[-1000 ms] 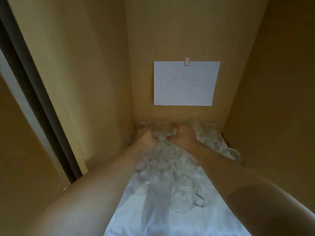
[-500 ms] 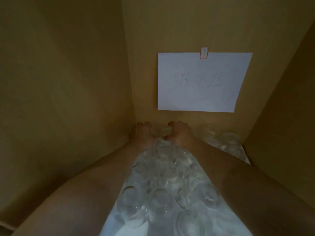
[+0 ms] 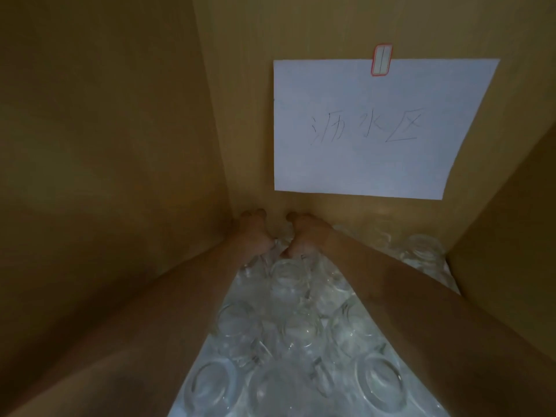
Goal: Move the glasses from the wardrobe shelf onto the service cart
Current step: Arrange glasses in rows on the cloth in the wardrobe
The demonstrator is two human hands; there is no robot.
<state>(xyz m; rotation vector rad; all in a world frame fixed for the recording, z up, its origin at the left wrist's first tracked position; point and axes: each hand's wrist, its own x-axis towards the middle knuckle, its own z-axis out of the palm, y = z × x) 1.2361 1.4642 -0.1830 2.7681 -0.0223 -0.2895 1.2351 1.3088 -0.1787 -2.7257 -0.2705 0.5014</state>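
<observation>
Left hand: the left hand (image 3: 254, 236) is reaching to the very back of the shelf, by the left wall. Its fingers are curling down, maybe round a glass, but I cannot tell if they are gripping one.
Right hand: the right hand (image 3: 304, 236) is sitting just beside it, fingers curling down among the back glasses. I cannot tell what it is holding either.
Glasses: the glasses (image 3: 288, 332) are standing packed together on the shelf cloth (image 3: 192, 395), many of them touching. None is on the cart, which is not showing.
Sign: a paper sign (image 3: 376, 127) is hanging on the back wall.
Danger: both arms are lying over the front glasses. Pulling back low could be knocking them over.
Danger: lifting a back glass could be bumping its neighbours and chipping them.
Danger: smooth glass could be slipping in a loose grip.
</observation>
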